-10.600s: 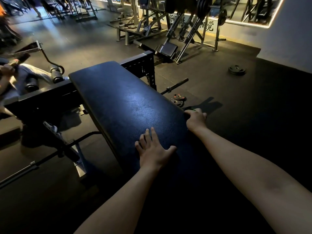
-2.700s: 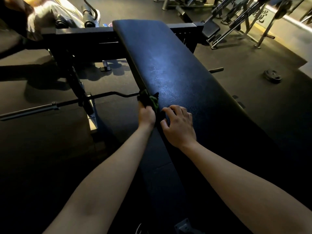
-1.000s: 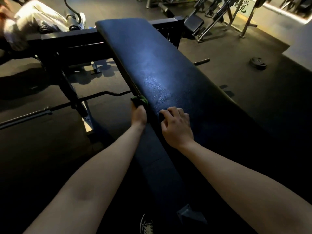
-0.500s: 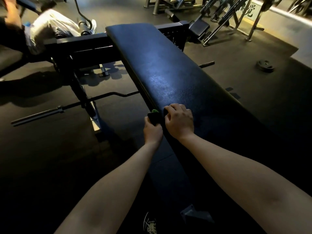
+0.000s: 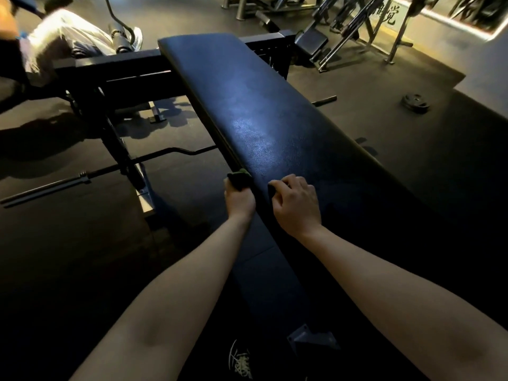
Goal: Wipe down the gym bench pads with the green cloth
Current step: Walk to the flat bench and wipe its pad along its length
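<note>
Fingers of left hand clenched round green cloth, wad poking out past the knuckles and pressed on the left side edge of bench pad, mid-frame. Right hand just beside it on the pad top: fingers curled under, knuckles up, grasping nothing visible, looks like a brace. Head view only, so deltas come from that. Ten-odd seconds back the cloth was in the right hand at the pad's right edge, left palm flat on top; now swapped hands and swapped sides. Last second: cloth sat further up the edge, ahead of the right hand, then pulled back level with its knuckles, now nudged just ahead of them again. Reads as short back-and-forth strokes on one stretch of the left edge, right hand parked. Camera shifts between frames, so treat stroke length loosely. Implication, my guess: right edge handled, left edge in progress; the far run of that edge toward upper centre of frame and the lower pad section near frame bottom not yet covered this pass. Can't tell from the sheen whether the top is done. Dim light, cloth barely reads green. Around: barbell on floor at left, weight plate upper right, another person on a machine upper left, shoe at bottom edge.
</note>
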### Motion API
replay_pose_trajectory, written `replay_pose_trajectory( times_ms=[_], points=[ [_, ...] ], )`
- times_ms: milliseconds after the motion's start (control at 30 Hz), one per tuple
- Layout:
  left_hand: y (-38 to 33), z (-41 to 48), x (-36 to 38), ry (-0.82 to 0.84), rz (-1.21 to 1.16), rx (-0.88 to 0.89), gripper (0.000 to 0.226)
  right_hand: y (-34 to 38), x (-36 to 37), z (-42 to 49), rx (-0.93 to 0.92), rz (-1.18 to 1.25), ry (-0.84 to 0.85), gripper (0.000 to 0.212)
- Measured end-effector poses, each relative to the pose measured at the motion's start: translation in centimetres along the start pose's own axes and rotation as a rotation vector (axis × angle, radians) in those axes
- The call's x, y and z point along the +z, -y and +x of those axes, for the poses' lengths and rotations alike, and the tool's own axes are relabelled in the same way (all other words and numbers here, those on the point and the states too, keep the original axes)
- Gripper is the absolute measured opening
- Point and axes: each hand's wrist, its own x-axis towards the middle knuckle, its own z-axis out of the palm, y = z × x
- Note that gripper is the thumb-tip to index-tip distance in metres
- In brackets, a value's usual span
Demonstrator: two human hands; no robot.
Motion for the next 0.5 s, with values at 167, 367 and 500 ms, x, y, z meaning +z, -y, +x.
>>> replay_pose_trajectory(
  times_ms=[167,367,500],
  points=[
    [0.5,-1.0,0.9,0.019,0.08,-0.022,0.033,-0.2,0.2,-0.1,0.004,0.019,-0.053,0.034],
    [2.0,-5.4,0.1,0.035,0.093,0.006,0.023,0.1,0.0,-0.3,0.019,0.027,-0.061,0.024],
    [2.9,-9.0,0.2,0.014,0.074,0.028,0.019,0.0,-0.9,-0.8,0.079,0.098,0.018,0.02]
  ],
)
